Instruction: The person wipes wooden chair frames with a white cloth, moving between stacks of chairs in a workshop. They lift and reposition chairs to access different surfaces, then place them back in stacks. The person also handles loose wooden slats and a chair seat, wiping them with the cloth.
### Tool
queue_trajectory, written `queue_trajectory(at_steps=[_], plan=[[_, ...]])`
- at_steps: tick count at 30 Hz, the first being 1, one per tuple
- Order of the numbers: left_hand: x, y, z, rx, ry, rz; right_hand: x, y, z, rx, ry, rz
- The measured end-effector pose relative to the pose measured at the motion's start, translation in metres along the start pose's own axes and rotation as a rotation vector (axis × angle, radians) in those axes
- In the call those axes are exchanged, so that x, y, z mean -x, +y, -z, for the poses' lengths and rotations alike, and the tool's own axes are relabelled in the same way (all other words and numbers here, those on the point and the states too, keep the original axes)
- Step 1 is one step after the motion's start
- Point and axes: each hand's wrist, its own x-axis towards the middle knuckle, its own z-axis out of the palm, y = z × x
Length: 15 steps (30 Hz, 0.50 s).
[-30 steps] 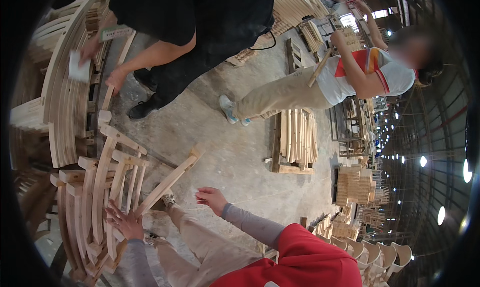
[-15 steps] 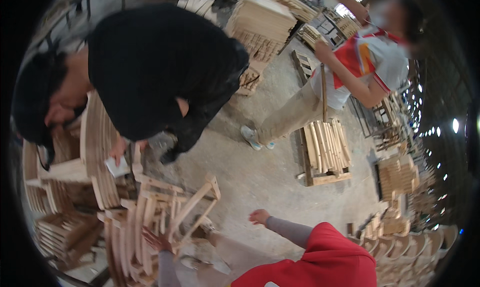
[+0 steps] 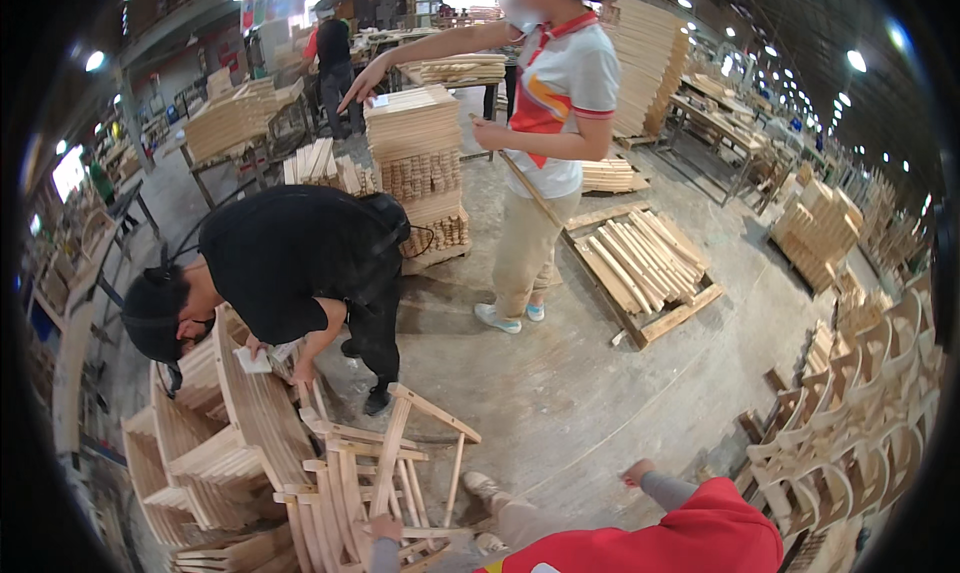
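My left hand (image 3: 383,526) grips the lower rail of a pale wooden chair frame (image 3: 400,463) that leans tilted on the concrete floor in front of me. My right hand (image 3: 636,470) hovers free to the right of the frame, grey sleeve showing, with nothing in it. My red shirt fills the lower edge. Just left of the frame, a person in black (image 3: 290,263) bends over a stack of curved wooden chair parts (image 3: 250,423) and holds a small white pad (image 3: 252,361) against them.
A person in a white and red polo (image 3: 555,93) stands behind, holding a thin stick (image 3: 530,188). A pallet of slats (image 3: 650,263) lies on the right. A tall block stack (image 3: 420,153) stands at the back, and stacked chair frames (image 3: 860,403) line the right side.
The view has tilted up from the floor to take in the whole hall. My right hand has moved right, away from the chair frame. My left hand stays on the frame.
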Motion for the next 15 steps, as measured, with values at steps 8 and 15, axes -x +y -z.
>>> queue_trajectory(at_steps=[8,15], plan=[[0.109,0.065,-0.078,0.527,0.009,-0.419,-0.013,0.073,0.045,-0.181,0.106,-0.061],[0.186,0.323,0.061,0.943,0.066,-0.929,-0.066,0.028,0.110,-0.704,0.094,0.059]])
